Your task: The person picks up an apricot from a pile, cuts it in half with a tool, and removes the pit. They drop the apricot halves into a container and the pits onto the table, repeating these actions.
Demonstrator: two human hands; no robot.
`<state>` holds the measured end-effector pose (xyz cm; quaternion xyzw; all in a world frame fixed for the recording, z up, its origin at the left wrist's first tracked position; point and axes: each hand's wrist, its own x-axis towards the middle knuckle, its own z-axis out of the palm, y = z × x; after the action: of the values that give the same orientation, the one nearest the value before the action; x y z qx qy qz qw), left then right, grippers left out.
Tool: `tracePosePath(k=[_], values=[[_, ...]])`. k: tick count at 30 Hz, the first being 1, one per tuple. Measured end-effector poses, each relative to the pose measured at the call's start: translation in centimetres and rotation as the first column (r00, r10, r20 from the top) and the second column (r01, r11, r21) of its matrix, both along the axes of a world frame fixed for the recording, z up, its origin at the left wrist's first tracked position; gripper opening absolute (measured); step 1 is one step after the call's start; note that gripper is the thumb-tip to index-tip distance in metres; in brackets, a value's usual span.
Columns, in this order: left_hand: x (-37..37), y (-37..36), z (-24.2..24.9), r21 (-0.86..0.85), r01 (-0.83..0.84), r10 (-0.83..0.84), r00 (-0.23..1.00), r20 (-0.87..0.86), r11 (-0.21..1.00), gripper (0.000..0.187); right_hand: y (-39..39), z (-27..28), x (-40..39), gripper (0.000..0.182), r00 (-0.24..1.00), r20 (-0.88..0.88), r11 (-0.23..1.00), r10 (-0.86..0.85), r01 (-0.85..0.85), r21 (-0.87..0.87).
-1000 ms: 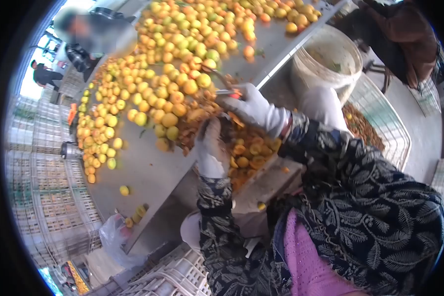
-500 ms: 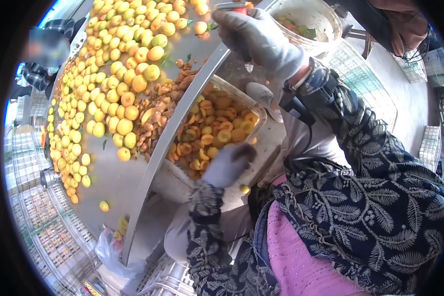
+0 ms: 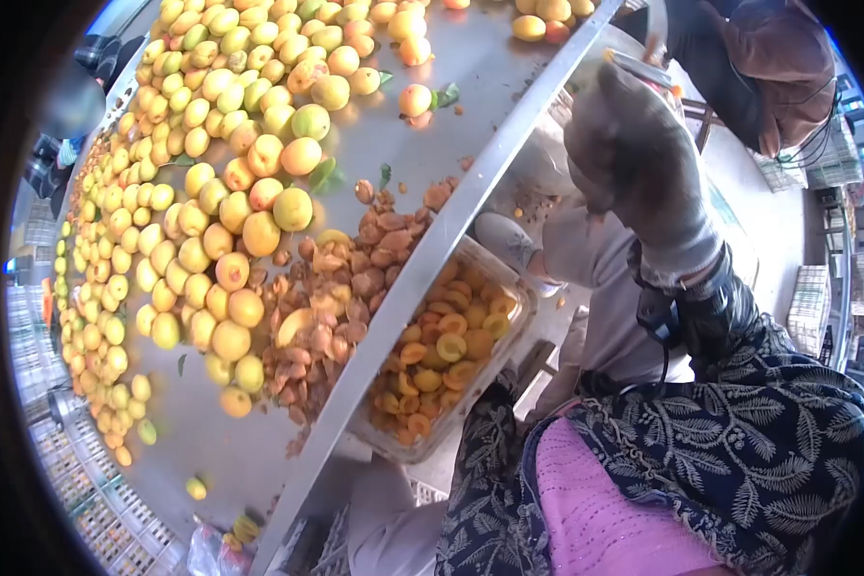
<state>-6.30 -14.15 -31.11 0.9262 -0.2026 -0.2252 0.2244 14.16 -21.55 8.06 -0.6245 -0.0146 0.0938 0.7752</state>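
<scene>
My right hand (image 3: 638, 168), in a grey glove, is raised above the table's rim, closed around a small knife (image 3: 636, 65) whose blade sticks out past the fingers. My left sleeve (image 3: 490, 442) reaches the near edge of a clear tub (image 3: 523, 298) of halved apricots (image 3: 442, 350); the left hand itself is hidden there. The tub hangs just below the slanted metal table (image 3: 494, 67). Whole yellow-orange apricots (image 3: 250, 230) cover the table. A heap of brown pits (image 3: 355, 283) lies along its rim beside the tub.
The table's raised metal rim (image 3: 422, 278) runs diagonally across the view. Another person in brown (image 3: 773, 58) is at the top right; one more (image 3: 67, 110) stands at the far side. Stacked plastic crates (image 3: 77, 480) stand at the lower left.
My right hand with the knife has swung from the table's rim to the right and nearer. My left hand dropped off the tub's fruit and out of sight. The view has moved closer to the table.
</scene>
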Motion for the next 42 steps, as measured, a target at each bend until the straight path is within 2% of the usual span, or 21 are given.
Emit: tracePosePath(k=[3,7,12,15,17,22,24,27,28,29,31,32,33,35,36,37,40,42], values=[[1.2,-2.2,-2.1,-0.149,-0.009,-0.001,0.998,-0.065,0.989,0.044,0.2,0.6,-0.7,0.035,0.995,0.052,0.996,0.082,-0.080,-0.040],[2.9,-2.4,-2.9,-0.288,-0.031,-0.017,0.986,-0.164,0.957,0.044,0.4,0.5,-0.8,0.036,0.998,0.048,0.994,0.047,-0.042,-0.102],[4.6,-1.9,-2.8,-0.430,-0.086,-0.047,0.956,-0.290,0.899,0.043,0.3,-0.4,-0.5,0.037,0.994,0.062,0.994,0.087,-0.082,-0.075],[6.7,-2.3,-2.6,-0.523,-0.130,-0.067,0.938,-0.340,0.843,0.042,0.8,-0.9,-0.2,0.037,0.997,0.035,0.993,0.072,-0.069,-0.092],[7.4,-3.0,-2.2,-0.583,-0.172,-0.083,0.920,-0.384,0.794,0.042,1.0,-0.8,-0.1,0.037,0.997,-0.047,0.994,0.056,-0.060,-0.093],[7.4,-2.4,-1.3,-0.662,-0.270,-0.151,0.849,-0.506,0.699,0.041,1.3,-1.1,0.1,0.035,0.996,-0.054,0.989,0.068,-0.075,-0.127],[6.5,-2.6,-0.7,-0.679,-0.320,-0.180,0.810,-0.557,0.661,0.040,0.9,-1.6,0.3,0.036,0.995,0.000,0.977,0.097,-0.095,-0.189],[2.8,-1.6,0.4,-0.653,-0.415,-0.201,0.727,-0.657,0.634,0.040,0.9,-1.8,0.6,0.036,0.996,-0.078,0.981,0.043,-0.057,-0.183],[1.6,-1.1,0.7,-0.636,-0.445,-0.199,0.699,-0.686,0.630,0.040,0.8,-1.7,0.6,0.036,0.990,-0.051,0.976,0.131,-0.138,-0.167],[1.2,-0.4,1.3,-0.623,-0.470,-0.193,0.681,-0.707,0.626,0.039,1.8,-1.5,0.2,0.036,0.998,-0.063,0.987,-0.007,-0.003,-0.161],[0.9,0.6,4.0,-0.600,-0.512,-0.186,0.645,-0.741,0.615,0.039,1.4,-1.5,0.0,0.034,0.999,-0.024,0.984,0.032,-0.035,-0.174],[1.0,1.1,6.1,-0.589,-0.532,-0.184,0.627,-0.757,0.609,0.039,0.8,-2.6,0.4,0.031,0.998,-0.025,0.994,0.063,-0.065,-0.087],[0.1,1.1,5.7,-0.578,-0.551,-0.180,0.612,-0.770,0.602,0.039,0.3,-3.0,0.4,0.027,0.992,-0.002,0.992,0.129,-0.129,-0.012],[-0.7,1.5,6.4,-0.559,-0.586,-0.170,0.586,-0.792,0.587,0.038,1.2,-2.5,-0.1,0.028,0.998,-0.053,0.999,0.021,-0.019,0.040],[-0.8,2.0,7.5,-0.552,-0.601,-0.164,0.577,-0.800,0.579,0.038,0.7,-2.7,0.0,0.031,0.991,-0.061,0.990,0.119,-0.114,0.077],[-0.6,2.5,8.7,-0.546,-0.613,-0.159,0.570,-0.806,0.571,0.038,0.6,-2.8,0.0,0.031,0.991,-0.044,0.987,0.123,-0.118,0.105],[0.2,3.2,13.3,-0.538,-0.626,-0.153,0.561,-0.813,0.565,0.038,0.7,-2.8,-0.5,0.033,0.983,-0.083,0.986,0.166,-0.164,0.040],[-0.1,4.2,18.3,-0.605,-0.725,0.053,0.654,-0.755,0.329,0.033,0.8,-3.1,-1.1,0.033,0.965,-0.146,0.974,0.217,-0.204,0.100]])
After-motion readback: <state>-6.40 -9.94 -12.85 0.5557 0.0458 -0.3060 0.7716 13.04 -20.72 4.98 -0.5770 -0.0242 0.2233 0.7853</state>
